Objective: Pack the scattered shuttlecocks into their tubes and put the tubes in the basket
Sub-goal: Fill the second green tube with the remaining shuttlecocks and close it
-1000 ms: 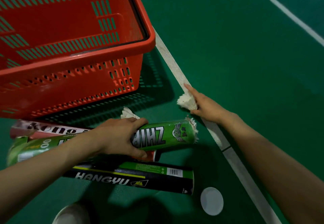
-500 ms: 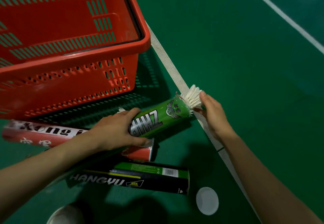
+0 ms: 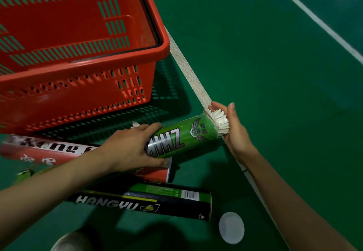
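Note:
My left hand [image 3: 129, 148] grips a green tube [image 3: 184, 138] around its middle, with the open end tilted up to the right. White feathers of a shuttlecock [image 3: 219, 120] stick out of that open end. My right hand [image 3: 233, 130] presses its palm and straight fingers against the feathers. A red tube [image 3: 51, 148] lies on the floor beneath my left arm, and a black tube [image 3: 149, 199] lies nearer to me. Another shuttlecock [image 3: 135, 124] peeks out behind my left hand. The red basket [image 3: 82, 67] stands at the upper left.
A white round cap [image 3: 231, 228] lies on the green floor beside the black tube's end. A white court line [image 3: 188, 71] runs diagonally past the basket and under my right hand. A shoe tip [image 3: 68, 242] shows at the bottom edge.
My right hand picked a shuttlecock off the court line and brought it to the green tube's mouth. My left hand raised and swung that end of the tube toward it.

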